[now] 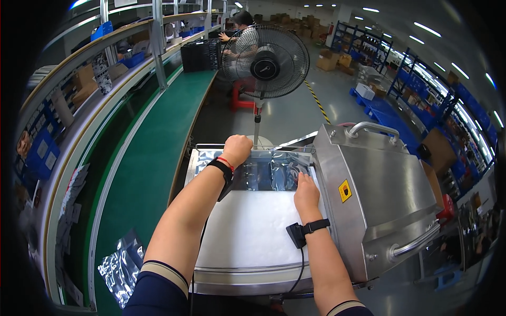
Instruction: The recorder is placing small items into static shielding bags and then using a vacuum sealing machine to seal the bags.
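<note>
Shiny, see-through grey bags (pixel 258 174) lie side by side along the far edge of the white work surface (pixel 253 226) of a steel machine. My left hand (pixel 237 150) is curled closed over the far edge, next to a thin metal rail (pixel 279 148); what its fingers hold, if anything, is hidden. At the right end of the row, my right hand (pixel 307 194) has its fingers pressed together on a bag with something darker inside. Each wrist wears a black strap with a small box on it.
The machine's raised steel lid (pixel 369 184) stands close on the right. A floor fan (pixel 265 66) rises just beyond the surface. Left runs a green conveyor belt (pixel 142 158) with more shiny bags (pixel 124 266) on it. A person (pixel 245 39) works further back by black crates (pixel 200 55).
</note>
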Available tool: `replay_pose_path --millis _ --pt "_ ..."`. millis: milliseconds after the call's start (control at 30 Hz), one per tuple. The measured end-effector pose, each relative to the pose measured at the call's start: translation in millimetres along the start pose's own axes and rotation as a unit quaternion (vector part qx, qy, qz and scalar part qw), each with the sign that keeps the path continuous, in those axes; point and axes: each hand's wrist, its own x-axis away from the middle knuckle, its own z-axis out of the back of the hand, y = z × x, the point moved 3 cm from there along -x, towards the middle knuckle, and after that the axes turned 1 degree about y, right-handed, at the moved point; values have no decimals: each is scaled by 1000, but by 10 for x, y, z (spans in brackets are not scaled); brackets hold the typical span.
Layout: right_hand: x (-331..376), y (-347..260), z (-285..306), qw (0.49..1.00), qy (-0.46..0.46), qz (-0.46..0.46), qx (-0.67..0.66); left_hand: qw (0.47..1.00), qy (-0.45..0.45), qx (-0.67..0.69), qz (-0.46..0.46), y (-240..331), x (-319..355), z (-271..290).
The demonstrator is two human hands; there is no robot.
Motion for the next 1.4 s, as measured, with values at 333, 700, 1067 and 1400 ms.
replay_pose_path --millis 333,700,1067,1400 --pt "-183 155 -136 996 -70 12 57 1000 7 16 11 28 22 -9" --pt "-131 39 15 992 -125 -7 11 999 -4 42 1 104 233 -38" --pt "-60 71 112 978 -207 -32 9 997 -32 70 1 40 378 -102" --pt "-15 62 147 979 -202 -24 28 1000 1 28 3 -8 422 -94"
